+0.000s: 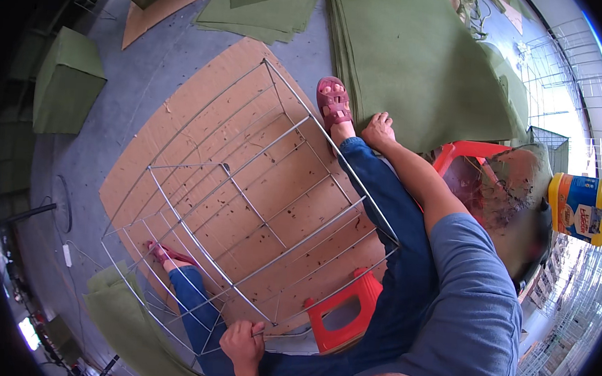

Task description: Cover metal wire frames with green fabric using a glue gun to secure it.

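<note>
A large open frame of silver wire, shaped like a box, stands tilted over my legs. My left hand is closed on its near lower edge, with a bit of rod showing past the fingers. Reaching out to the far right, my right hand lies at the near left edge of a tall stack of green sheets. Its fingers are stretched forward, slightly bent, on the green material; whether they pinch a sheet I cannot make out.
Brown cardboard covers the floor under the frame. Red plastic stools stand near my legs, one by the stack. More green sheets lie at the lower left. A green-covered box stands far left; a yellow jug is at right, near wire racks.
</note>
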`<state>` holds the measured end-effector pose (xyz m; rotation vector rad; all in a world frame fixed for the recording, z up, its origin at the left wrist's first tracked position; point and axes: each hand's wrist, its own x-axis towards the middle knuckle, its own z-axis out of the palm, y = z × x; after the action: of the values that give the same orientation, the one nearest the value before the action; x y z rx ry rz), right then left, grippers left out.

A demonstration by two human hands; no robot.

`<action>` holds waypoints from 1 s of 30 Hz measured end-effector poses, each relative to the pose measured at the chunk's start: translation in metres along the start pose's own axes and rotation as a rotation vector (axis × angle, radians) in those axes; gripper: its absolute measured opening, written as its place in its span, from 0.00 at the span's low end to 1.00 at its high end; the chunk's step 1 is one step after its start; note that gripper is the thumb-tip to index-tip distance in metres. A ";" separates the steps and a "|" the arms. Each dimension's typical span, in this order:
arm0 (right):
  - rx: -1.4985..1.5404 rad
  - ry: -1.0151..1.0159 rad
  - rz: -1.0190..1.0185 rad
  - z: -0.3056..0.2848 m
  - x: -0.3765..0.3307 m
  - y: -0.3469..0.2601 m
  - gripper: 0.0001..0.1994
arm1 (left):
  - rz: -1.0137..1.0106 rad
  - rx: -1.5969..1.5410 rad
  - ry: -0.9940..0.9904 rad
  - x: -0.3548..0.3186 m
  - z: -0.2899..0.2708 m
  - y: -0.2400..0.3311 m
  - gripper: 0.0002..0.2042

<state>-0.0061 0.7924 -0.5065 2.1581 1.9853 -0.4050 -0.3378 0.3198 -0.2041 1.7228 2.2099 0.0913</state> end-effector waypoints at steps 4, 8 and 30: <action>-0.057 0.045 -0.032 -0.008 0.013 0.025 0.16 | 0.001 -0.033 0.024 0.000 0.003 0.001 0.17; 0.057 0.221 0.014 -0.085 0.020 0.040 0.13 | 0.035 -0.009 0.053 0.000 0.001 0.000 0.17; 0.691 -0.824 -1.931 -0.255 -0.671 -0.145 0.09 | 0.218 -1.932 -0.576 -0.036 -0.183 0.043 0.21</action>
<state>-0.1784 0.2513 -0.0434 -0.6970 2.5846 -1.8143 -0.3452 0.3246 -0.0134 0.5712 0.6282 1.1194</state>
